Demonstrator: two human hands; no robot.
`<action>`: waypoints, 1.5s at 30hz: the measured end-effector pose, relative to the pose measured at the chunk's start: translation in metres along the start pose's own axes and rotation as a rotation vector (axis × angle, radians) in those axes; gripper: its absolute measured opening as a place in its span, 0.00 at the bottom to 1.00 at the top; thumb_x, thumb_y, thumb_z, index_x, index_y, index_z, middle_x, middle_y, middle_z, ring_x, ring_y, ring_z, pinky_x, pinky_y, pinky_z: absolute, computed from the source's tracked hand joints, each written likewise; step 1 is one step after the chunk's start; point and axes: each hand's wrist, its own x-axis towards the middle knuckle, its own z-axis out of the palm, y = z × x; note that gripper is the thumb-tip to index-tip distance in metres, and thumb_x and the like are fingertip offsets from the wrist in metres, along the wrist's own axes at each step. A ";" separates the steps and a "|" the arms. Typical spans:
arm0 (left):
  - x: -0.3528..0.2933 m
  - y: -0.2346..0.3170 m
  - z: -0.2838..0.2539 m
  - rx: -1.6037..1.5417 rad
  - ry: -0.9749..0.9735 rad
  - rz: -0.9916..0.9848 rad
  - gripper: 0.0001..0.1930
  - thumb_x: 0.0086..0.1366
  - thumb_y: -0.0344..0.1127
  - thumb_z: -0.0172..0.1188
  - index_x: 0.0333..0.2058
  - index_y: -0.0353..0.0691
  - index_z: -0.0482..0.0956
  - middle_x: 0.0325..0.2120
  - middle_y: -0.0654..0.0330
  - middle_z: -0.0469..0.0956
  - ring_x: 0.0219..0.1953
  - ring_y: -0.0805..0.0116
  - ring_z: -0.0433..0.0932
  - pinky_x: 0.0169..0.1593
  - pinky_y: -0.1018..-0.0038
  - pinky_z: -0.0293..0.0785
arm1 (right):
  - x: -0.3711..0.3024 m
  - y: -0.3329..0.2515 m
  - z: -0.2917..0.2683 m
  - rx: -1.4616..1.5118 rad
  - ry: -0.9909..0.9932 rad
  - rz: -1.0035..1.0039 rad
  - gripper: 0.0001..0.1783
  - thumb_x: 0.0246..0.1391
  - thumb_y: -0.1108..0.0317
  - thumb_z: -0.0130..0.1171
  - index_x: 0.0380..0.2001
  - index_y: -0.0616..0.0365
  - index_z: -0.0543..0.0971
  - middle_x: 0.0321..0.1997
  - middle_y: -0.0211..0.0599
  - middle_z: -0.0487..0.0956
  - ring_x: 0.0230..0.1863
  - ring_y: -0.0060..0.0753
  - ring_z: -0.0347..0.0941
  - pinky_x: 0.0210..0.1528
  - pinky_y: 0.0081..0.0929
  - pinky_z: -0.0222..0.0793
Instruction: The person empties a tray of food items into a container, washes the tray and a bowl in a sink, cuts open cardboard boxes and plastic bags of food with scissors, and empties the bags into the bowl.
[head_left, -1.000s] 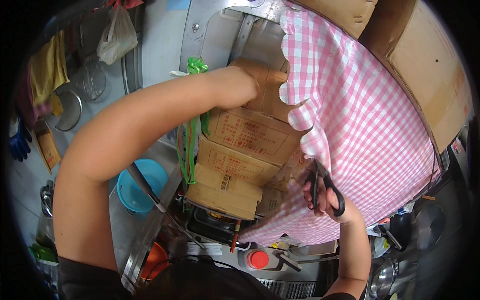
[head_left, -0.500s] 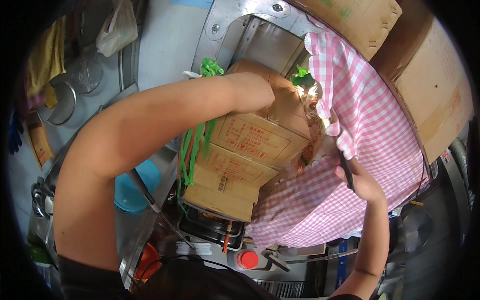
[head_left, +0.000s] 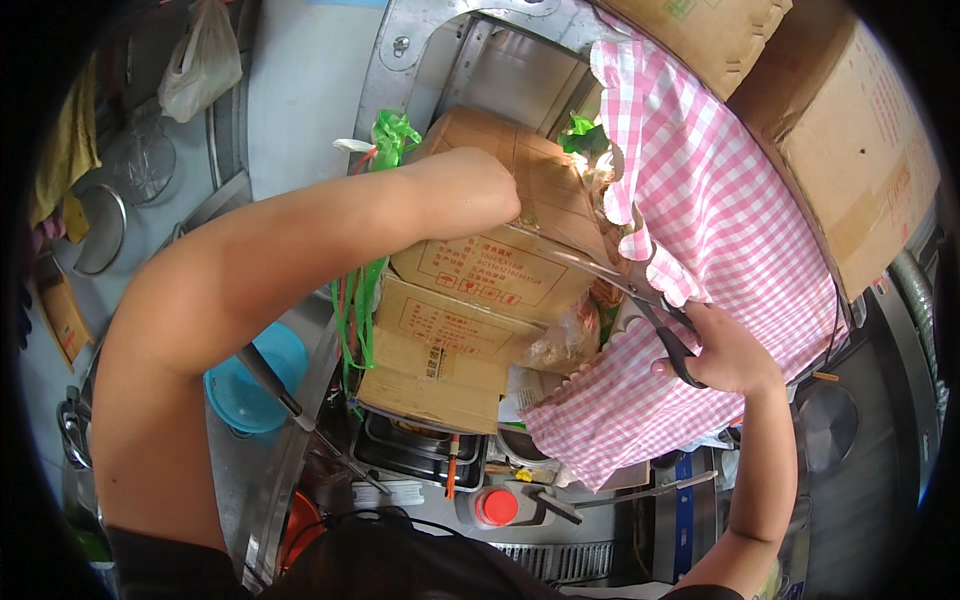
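At three o'clock, scissors (head_left: 634, 290) are held by the right hand (head_left: 735, 352), beside pink checked cloth (head_left: 700, 180). At twelve, the left hand (head_left: 483, 188) is bent over a cardboard box (head_left: 475, 262); its grip cannot be told. If the blades slip, box or cloth may be nicked. Reddish characters are printed on the box.

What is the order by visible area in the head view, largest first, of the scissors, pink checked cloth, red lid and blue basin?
1. Pink checked cloth
2. Blue basin, partly hidden
3. Scissors: longer than the basin, but thin
4. Red lid
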 end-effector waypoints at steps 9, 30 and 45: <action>-0.008 0.001 0.008 -0.019 0.076 0.010 0.03 0.50 0.28 0.53 0.24 0.38 0.75 0.24 0.57 0.76 0.32 0.57 0.77 0.35 0.65 0.75 | 0.009 0.005 -0.012 -0.112 -0.104 0.023 0.32 0.37 0.48 0.71 0.38 0.63 0.74 0.36 0.48 0.76 0.40 0.53 0.72 0.42 0.40 0.66; -0.014 -0.002 0.014 -0.082 0.168 -0.012 0.04 0.49 0.27 0.55 0.25 0.37 0.78 0.26 0.54 0.78 0.33 0.54 0.79 0.36 0.62 0.76 | 0.031 0.002 0.001 0.044 -0.106 -0.108 0.32 0.43 0.57 0.70 0.49 0.58 0.72 0.43 0.48 0.78 0.45 0.46 0.75 0.47 0.37 0.69; -0.068 0.033 -0.053 -0.440 0.697 -0.277 0.03 0.51 0.24 0.58 0.26 0.36 0.75 0.19 0.61 0.71 0.18 0.70 0.68 0.23 0.76 0.64 | 0.035 -0.003 0.034 -0.090 0.174 -0.153 0.26 0.40 0.50 0.66 0.38 0.56 0.74 0.36 0.42 0.77 0.42 0.48 0.74 0.42 0.41 0.69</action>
